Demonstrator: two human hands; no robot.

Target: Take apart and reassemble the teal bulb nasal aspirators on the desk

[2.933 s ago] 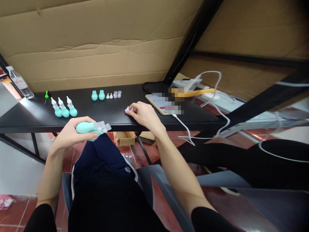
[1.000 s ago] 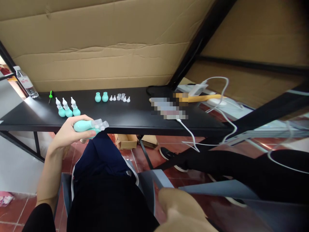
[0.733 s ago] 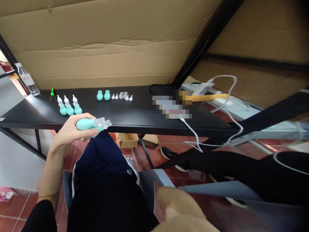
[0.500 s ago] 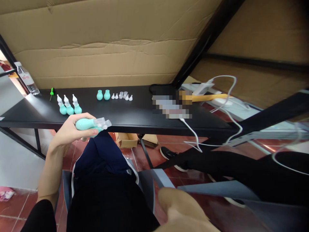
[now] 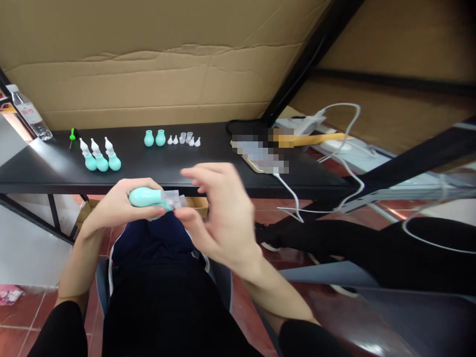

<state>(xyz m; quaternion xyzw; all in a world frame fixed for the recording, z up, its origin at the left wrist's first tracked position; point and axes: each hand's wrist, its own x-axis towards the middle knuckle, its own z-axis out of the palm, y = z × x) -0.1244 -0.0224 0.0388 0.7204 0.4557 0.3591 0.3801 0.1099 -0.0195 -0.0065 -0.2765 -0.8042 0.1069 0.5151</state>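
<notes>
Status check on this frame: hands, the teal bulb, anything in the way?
Left hand gripping teal bulb sideways. Right hand pinching its clear tip. Nothing between them; table beyond.

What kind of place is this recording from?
Probably a makeshift small-parts assembly bench: finished teal bulbs stand in a row on a black table, loose clear tips lie beside them, and a cardboard sheet backs it.

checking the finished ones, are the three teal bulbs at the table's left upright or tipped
Upright: the three teal bulbs stand on their round bases, white tips up.
</notes>
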